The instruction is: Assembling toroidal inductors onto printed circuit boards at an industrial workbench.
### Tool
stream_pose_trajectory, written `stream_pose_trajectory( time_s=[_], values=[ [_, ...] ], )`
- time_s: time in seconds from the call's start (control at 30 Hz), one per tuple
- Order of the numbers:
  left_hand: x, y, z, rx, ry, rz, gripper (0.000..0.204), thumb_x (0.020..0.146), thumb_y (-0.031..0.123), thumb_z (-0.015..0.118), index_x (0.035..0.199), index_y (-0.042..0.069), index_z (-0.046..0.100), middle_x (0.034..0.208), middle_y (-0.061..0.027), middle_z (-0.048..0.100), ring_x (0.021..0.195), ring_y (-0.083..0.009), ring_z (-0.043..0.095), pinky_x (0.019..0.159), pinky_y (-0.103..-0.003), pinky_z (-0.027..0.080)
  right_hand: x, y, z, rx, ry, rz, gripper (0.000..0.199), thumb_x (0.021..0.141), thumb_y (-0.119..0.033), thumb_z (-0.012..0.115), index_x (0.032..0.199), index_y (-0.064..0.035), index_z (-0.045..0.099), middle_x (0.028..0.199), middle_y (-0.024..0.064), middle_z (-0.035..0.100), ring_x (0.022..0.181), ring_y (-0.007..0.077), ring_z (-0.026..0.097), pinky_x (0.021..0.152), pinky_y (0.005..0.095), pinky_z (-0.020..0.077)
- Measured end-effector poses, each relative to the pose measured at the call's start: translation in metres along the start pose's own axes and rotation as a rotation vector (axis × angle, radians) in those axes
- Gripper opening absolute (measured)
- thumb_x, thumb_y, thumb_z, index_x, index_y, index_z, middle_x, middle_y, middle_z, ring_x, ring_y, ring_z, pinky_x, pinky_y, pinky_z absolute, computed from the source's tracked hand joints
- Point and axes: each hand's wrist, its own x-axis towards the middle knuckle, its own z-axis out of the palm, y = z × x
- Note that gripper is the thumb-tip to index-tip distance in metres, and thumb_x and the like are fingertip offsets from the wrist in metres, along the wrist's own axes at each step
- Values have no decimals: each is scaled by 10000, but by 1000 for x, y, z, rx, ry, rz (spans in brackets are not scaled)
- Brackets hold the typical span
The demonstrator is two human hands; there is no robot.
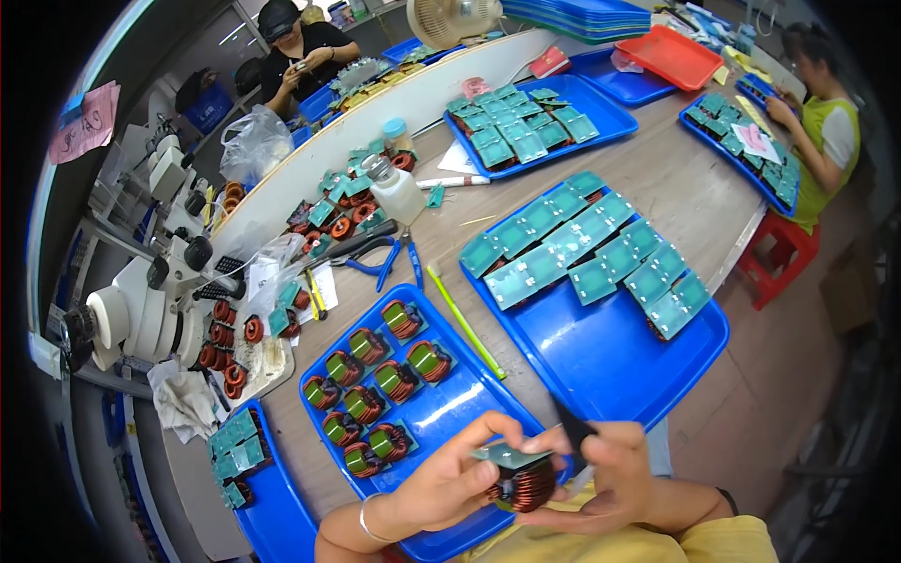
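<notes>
Gripping dark copper-wound coil under teal circuit board, right of left hand, against right hand; board's long axis seemingly crosswise. Also pinching black, unclear item in right fingers, above blue plastic tray.

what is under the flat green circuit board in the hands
Beneath the board sits a rounded coil of reddish-brown wire, partly covered by the left hand; the board's underside can't be seen.

Left hand: fingers bent, gripping | Right hand: fingers curled inward | Spacing: close together | Forearms: bare, converging from below
</notes>
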Motion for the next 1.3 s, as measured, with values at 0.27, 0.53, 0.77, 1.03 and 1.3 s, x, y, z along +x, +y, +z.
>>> stream_pose_trajectory(
  time_s=[0.27,0.53,0.77,1.03,1.3],
  values=[
    [-8,20,20,682,615,571,693,639,341,799,1086,14,383,960,-156,573,861,-301,628,731,-459,547,12,52,-63,-370,293,122,828,655,-79,746,1335,-9,277,1188,141,422,1074,263,500,939,369,361],
    [-79,34,12,905,887,867,539,723,-6,680,1215,-7,461,1102,-99,547,989,-183,562,893,-309,428,-19,85,-101,-747,310,330,730,687,-40,686,1318,18,324,1283,178,395,1163,285,426,1012,391,281],
    [-213,-8,-31,1091,1836,1017,452,714,7,697,1124,-7,506,1052,-91,562,925,-165,569,816,-278,464,-9,78,-83,-918,170,41,563,749,-204,704,1201,39,473,1132,216,552,981,350,553,878,409,418],
    [-313,-18,-121,1756,2457,384,502,623,149,770,1042,0,537,993,-133,574,940,-312,520,844,-381,414,-12,80,-87,-924,195,90,530,750,-216,707,1186,12,508,1137,224,551,1003,365,545,879,419,416],
    [-333,-7,-130,2021,2494,167,522,612,194,777,1070,68,561,1148,-109,475,1074,-319,425,917,-420,349,-33,105,-106,-736,91,255,624,757,67,519,1341,-28,320,1320,159,382,1161,280,441,1033,398,264]
  ],
)
